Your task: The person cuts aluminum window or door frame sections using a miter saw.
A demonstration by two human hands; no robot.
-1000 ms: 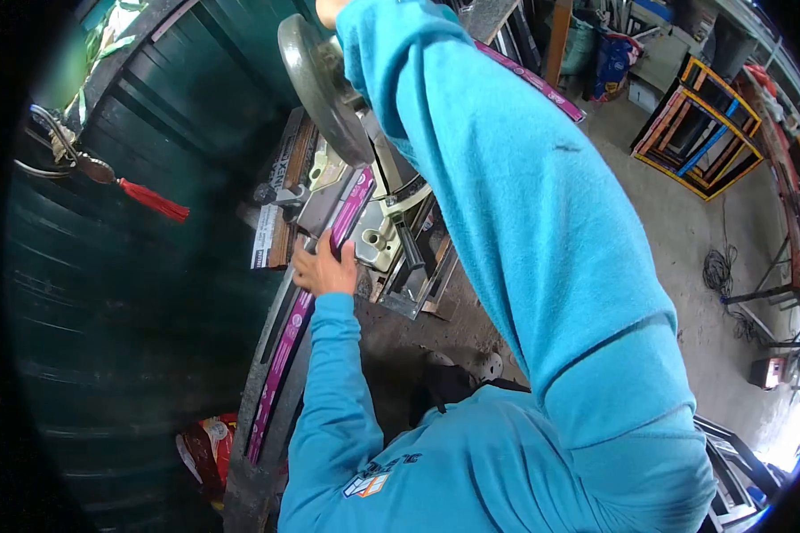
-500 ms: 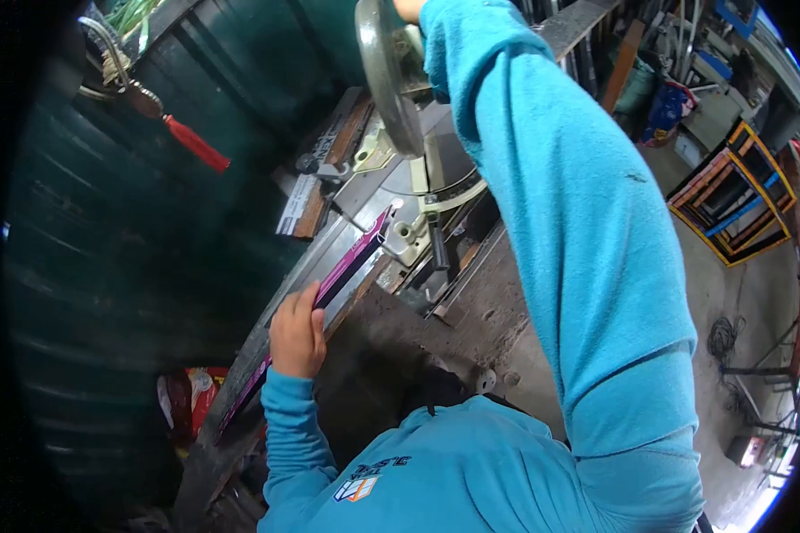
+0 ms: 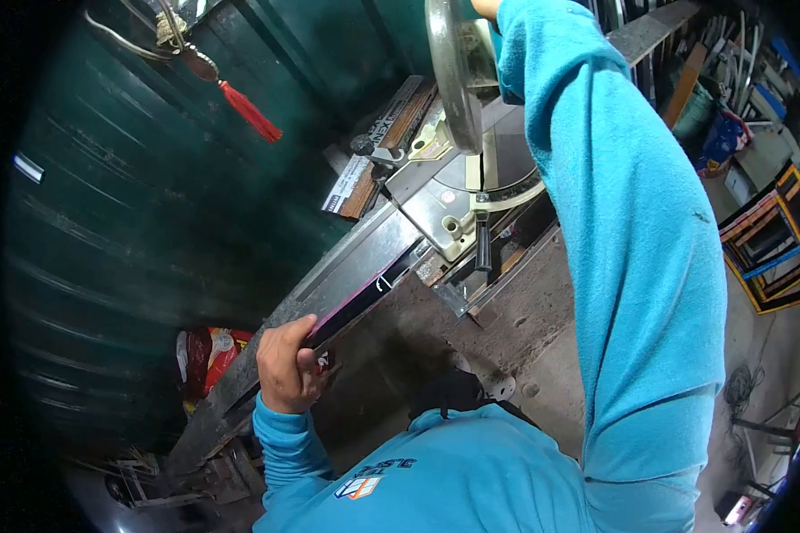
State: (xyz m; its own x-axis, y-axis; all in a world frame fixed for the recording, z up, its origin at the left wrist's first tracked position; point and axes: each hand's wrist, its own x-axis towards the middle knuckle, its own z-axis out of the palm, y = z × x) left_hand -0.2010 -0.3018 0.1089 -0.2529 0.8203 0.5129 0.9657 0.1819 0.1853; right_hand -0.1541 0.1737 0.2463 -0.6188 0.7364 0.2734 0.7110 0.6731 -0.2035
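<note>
My left hand (image 3: 284, 366) is closed around a long purple-and-black strip of moulding (image 3: 357, 306), at the left of the head view. The strip lies slanted along a metal rail, its dark side facing me and its far end short of the saw's blade. A mitre saw (image 3: 444, 197) stands at top centre, with its round blade guard (image 3: 453, 80) raised over the bed and a black lever handle (image 3: 483, 247) at the front. My right hand (image 3: 485, 8) is at the top edge beside the saw head; its fingers are out of frame.
Wrapped boards (image 3: 373, 151) lie behind the saw against a green corrugated wall (image 3: 151, 231). A red tassel (image 3: 249, 111) hangs at upper left. A red bag (image 3: 218, 355) sits beyond the rail (image 3: 240, 377). Coloured frames (image 3: 778, 240) stand at the right.
My left hand has drawn the strip back from the saw, toward the lower left, and turned it so its dark side shows. The view has shifted left. My right arm stays raised at the saw.
</note>
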